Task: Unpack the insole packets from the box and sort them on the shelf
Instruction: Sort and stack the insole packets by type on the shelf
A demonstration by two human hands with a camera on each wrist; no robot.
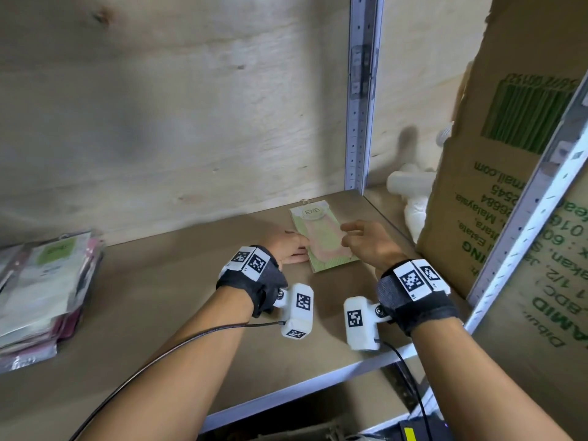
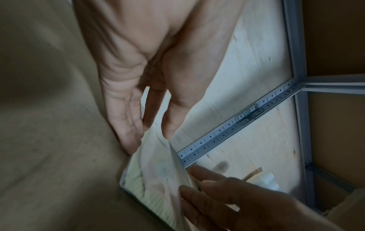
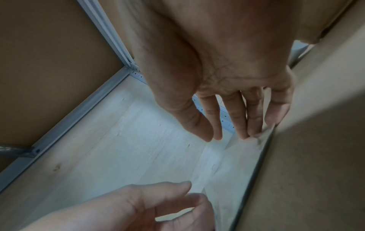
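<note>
A pale green insole packet (image 1: 321, 240) with a pink insole print lies on the brown shelf board (image 1: 159, 297), close to the back wall. My left hand (image 1: 294, 246) is at the packet's left edge. In the left wrist view the packet (image 2: 154, 179) runs up between the thumb and fingers of that hand (image 2: 150, 136), which pinch it lightly. My right hand (image 1: 350, 237) is at the right edge. Its straight fingertips (image 3: 250, 134) touch the packet (image 3: 233, 164), with the thumb held apart.
A stack of insole packets (image 1: 41, 281) sits at the shelf's left end. A tall cardboard box (image 1: 496, 186) stands right of the hands, with a white pipe fitting (image 1: 410, 192) behind it. Grey metal uprights (image 1: 361, 122) frame the bay against the plywood back wall.
</note>
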